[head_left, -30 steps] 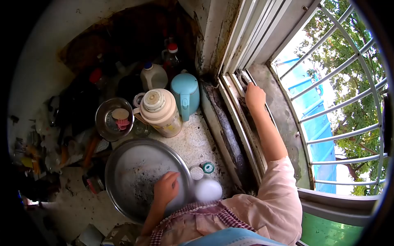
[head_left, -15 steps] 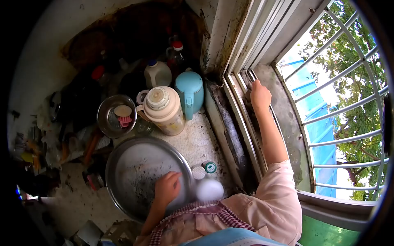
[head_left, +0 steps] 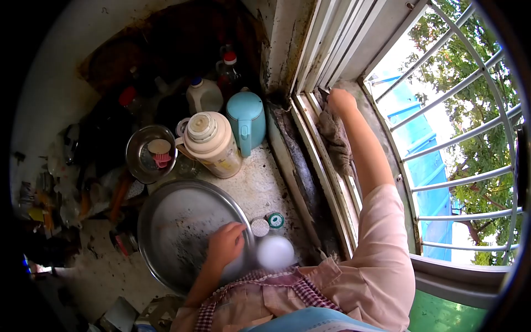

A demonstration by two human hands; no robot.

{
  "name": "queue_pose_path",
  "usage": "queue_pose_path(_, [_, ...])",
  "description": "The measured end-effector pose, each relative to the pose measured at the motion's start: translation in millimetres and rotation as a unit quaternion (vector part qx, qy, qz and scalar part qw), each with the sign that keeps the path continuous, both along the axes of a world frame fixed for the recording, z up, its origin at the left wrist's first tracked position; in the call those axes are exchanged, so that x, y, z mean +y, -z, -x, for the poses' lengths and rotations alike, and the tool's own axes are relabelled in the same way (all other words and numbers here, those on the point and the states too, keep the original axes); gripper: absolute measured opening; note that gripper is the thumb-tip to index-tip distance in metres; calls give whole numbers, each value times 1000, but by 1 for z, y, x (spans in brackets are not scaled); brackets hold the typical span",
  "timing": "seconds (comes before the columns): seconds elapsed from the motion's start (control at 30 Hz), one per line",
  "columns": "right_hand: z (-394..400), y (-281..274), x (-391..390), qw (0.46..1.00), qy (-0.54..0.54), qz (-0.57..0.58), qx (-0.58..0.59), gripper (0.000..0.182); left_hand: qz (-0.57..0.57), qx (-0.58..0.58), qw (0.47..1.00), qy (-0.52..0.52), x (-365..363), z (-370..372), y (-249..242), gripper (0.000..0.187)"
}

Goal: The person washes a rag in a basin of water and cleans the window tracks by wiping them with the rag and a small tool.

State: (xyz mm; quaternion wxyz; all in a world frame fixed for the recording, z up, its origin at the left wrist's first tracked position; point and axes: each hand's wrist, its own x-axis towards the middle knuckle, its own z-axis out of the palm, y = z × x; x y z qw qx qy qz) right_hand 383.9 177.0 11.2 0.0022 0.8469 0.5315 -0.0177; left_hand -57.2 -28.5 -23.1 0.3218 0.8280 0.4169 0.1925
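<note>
Grey cloth (head_left: 335, 138), trailing from right fingers (head_left: 332, 96), along window track (head_left: 312, 123)

Head view looks steeply down, perhaps slightly tilted, from close above.

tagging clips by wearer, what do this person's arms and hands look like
The left hand and right hand are bare: no gloves, and no ring, watch or bracelet shows. The plain pale pink fabric sleeve on the right arm ends near the elbow; the left forearm is bare too, its sleeve mostly out of sight.
</note>
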Motion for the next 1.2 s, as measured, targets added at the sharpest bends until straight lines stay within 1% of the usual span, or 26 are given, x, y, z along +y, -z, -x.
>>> queue_pose_path(0.07, [-3, -6, 8, 998, 7, 69, 7, 26, 21, -3, 1000, -3, -4, -4, -8, 25])
queue_pose_path(0.13, [2, -6, -2, 997, 17, 76, 13, 27, 27, -8, 1000, -6, -9, -5, -12, 24])
queue_pose_path(0.2, [0, -8, -25, 996, 24, 85, 15, 26, 20, -20, 1000, 1, -15, -3, -12, 24])
queue_pose_path(0.23, [-9, -1, -38, 994, 3, 112, -1, 26, 22, -14, 1000, 8, -17, -1, -11, 24])
queue_pose_path(0.27, [-10, -3, -53, 990, -17, 139, -18, 26, 22, -10, 1000, 15, -19, 0, -10, 24])
queue_pose_path(0.33, [6, -18, -96, 988, -17, 151, -33, 25, 16, -14, 999, 26, -21, 3, -9, 24])
queue_pose_path(0.4, [26, -25, -134, 988, -10, 145, -56, 22, 4, -26, 999, 36, -21, 8, -8, 24])
queue_pose_path(0.47, [41, -21, -151, 994, 16, 77, -77, 20, 21, -23, 999, 37, -19, 11, -9, 25])
queue_pose_path(0.5, [42, -17, -148, 995, 25, 58, -79, 20, 29, -23, 999, 34, -17, 11, -8, 25])
queue_pose_path(0.6, [32, 1, -112, 999, 25, -16, -41, 23, -11, -19, 1000, 21, -13, 14, 3, 27])
queue_pose_path(0.73, [29, 25, -31, 994, 55, -92, -23, 24, 24, -1, 1000, -20, -11, 14, 4, 26])
queue_pose_path(0.83, [31, 31, -4, 988, 72, -135, 5, 24, 13, 6, 999, -48, -10, 15, 6, 26])
queue_pose_path(0.87, [31, 34, -4, 986, 79, -145, 15, 24, 7, 2, 999, -54, -12, 15, 7, 26])
queue_pose_path(0.9, [26, 36, -14, 986, 41, -159, 10, 25, 7, -1, 998, -56, -19, 18, 6, 25])
queue_pose_path(1.0, [24, 26, -27, 980, 29, -193, 41, 32, 22, 15, 999, -42, -20, 18, 10, 25])
queue_pose_path(1.1, [27, 25, -31, 982, 27, -185, 32, 24, 21, 4, 998, -51, -19, 16, 4, 26])
queue_pose_path(1.2, [34, 23, -41, 988, 20, -154, 10, 23, 16, -10, 998, -62, -19, 17, -4, 26])
